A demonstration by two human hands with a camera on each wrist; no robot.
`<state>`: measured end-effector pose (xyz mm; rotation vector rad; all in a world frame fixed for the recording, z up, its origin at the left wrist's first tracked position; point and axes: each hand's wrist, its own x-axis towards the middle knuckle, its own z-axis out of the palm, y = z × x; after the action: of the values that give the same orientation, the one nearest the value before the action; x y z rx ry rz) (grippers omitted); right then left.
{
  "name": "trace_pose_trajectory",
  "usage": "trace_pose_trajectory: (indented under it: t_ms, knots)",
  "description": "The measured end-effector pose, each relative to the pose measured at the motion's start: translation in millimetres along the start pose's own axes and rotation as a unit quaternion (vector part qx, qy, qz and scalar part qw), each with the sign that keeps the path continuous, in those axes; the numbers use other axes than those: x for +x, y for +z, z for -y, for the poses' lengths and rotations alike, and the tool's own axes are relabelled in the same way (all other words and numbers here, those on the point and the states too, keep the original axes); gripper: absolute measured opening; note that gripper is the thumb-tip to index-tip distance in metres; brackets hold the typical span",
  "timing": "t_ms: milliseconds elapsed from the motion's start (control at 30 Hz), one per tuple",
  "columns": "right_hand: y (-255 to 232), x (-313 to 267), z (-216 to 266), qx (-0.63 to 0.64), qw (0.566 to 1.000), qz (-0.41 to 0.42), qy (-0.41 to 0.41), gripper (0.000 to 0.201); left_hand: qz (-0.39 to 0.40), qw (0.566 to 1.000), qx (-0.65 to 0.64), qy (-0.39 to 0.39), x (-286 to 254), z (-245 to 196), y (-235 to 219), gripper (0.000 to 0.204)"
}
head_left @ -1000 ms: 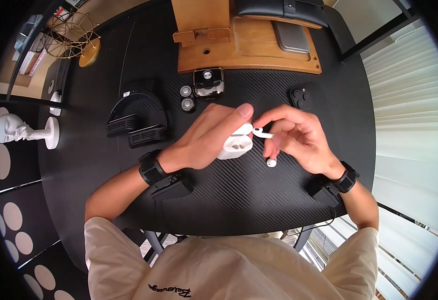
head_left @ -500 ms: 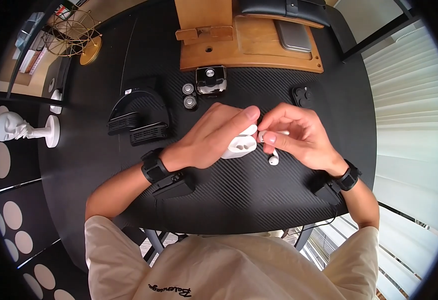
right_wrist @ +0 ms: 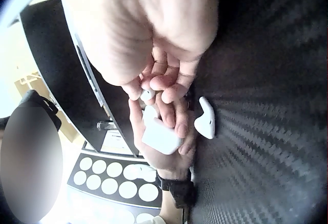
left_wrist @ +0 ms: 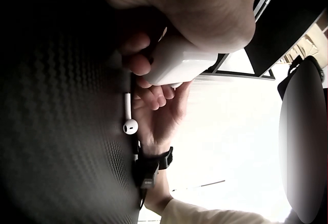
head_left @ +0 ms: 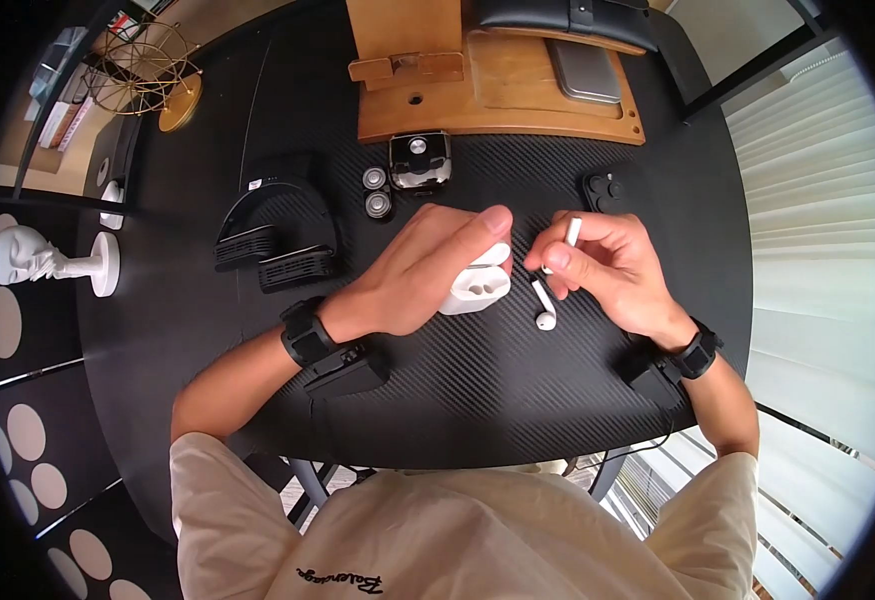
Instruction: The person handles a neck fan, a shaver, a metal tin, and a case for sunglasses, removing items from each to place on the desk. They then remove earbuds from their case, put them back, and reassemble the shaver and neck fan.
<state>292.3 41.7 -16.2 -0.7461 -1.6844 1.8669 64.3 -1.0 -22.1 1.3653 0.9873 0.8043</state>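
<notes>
Head view: the left hand (head_left: 420, 268) grips an open white case (head_left: 470, 295), its fingers mostly hidden there. The right hand (head_left: 618, 272) pinches an upright earbud (head_left: 573, 231), the bulb largely covered by the thumb. A second earbud (head_left: 545, 312) lies on the bench (head_left: 438, 400), below the right fingers. Blur softens the case's edges in the left wrist view.

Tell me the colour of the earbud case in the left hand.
White. The earbud case shows best in the head view.
</notes>
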Motion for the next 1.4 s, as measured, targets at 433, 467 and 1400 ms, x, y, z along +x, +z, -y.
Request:
trace_pose_trajectory:
  t_ms: [433,467,1400]
  knots:
    - [-2.7,-2.3,6.7,0.016,0.998,0.034,0.041,0.038,0.028,0.999,0.046,-0.003,0.8,0.7,-5.3,0.066]
    - [-4.7,-1.6,7.1,0.058,0.996,0.039,0.053,0.035,0.03,0.998,0.046,-0.004,0.7,0.8,-4.7,0.066]
    - [-4.1,0.4,3.1,-0.009,0.998,0.058,-0.037,0.022,0.015,0.991,0.118,0.068,0.7,-14.3,1.7,0.047]
